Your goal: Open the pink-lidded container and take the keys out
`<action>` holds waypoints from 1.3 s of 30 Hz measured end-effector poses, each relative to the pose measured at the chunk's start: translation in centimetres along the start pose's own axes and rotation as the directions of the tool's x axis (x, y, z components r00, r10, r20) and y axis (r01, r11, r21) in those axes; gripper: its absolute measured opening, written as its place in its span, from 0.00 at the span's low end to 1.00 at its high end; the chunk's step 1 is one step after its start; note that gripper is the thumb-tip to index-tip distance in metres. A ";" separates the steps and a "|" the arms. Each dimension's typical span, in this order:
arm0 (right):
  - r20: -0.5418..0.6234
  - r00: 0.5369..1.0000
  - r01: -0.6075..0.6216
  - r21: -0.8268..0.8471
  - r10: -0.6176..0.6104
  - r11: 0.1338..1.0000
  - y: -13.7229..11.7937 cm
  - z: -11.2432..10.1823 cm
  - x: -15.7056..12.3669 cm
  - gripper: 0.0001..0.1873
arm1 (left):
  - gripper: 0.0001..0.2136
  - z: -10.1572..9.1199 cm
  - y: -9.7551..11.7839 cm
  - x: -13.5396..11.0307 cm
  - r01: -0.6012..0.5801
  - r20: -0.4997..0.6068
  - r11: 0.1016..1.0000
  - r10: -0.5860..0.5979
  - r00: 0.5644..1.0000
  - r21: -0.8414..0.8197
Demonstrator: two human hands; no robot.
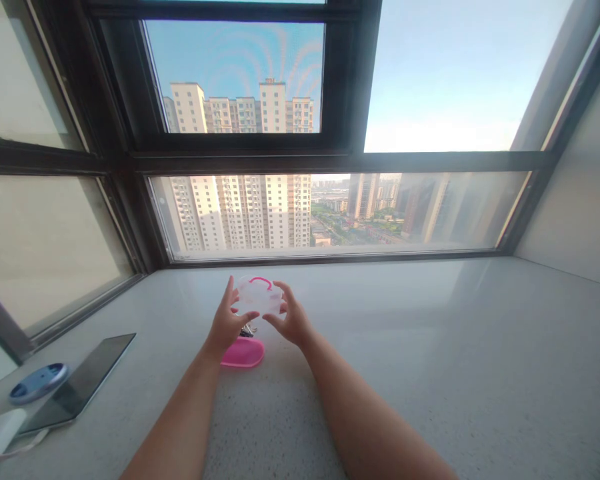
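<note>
Between my two hands, above the sill, is a small translucent whitish case (259,301) with a curved pink handle along its top. My left hand (227,320) grips its left side, the thumb at the lower edge. On the right side, my right hand (291,319) holds it with the thumb below and fingers at the upper corner. A bright pink, rounded shallow tray or lid (245,353) lies below, partly covered by my left wrist. Just behind it are small dark and silvery pieces (249,330), too hidden to name.
On the left of the speckled pale sill (405,347) lies a dark-screened tablet (90,380). A round blue object (39,383) and a white item with a cable (3,430) are beside it. Dark-framed windows (330,163) rise along the back and left.
</note>
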State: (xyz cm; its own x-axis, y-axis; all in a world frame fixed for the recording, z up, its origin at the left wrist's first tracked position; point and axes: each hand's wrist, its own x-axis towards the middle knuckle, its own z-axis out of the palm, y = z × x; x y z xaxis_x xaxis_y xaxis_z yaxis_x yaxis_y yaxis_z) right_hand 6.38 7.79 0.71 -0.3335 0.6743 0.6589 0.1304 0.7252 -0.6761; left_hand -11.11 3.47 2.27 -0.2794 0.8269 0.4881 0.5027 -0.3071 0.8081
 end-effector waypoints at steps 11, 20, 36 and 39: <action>-0.139 0.985 -0.145 -0.336 0.103 0.931 2.9 1.2 0.4 0.36 | 0.24 -0.6 -1.6 0.7 0.081 -0.350 0.992 -0.042 0.936 0.099; -0.195 0.974 -0.177 -0.350 0.113 0.920 3.8 0.4 -0.6 0.48 | 0.10 -1.3 -1.3 0.2 0.131 -0.474 0.959 0.004 0.880 0.252; -0.039 0.927 -0.373 -0.215 0.373 0.903 2.7 -11.3 -6.8 0.09 | 0.17 3.3 4.1 -3.3 -0.219 0.069 0.818 0.215 0.974 0.532; -0.039 0.929 -0.365 -0.255 0.368 0.895 2.6 -12.0 -7.1 0.15 | 0.16 5.2 5.2 -5.0 -0.344 0.278 0.769 0.224 0.934 0.538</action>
State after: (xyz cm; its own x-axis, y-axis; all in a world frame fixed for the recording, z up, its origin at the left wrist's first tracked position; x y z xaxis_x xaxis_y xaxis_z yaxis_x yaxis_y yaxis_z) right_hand 20.31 6.57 -1.81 -0.2259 0.8986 0.3762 0.4764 0.4388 -0.7619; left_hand -2.88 0.17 2.30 0.0787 0.8347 0.5451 0.9232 -0.2673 0.2761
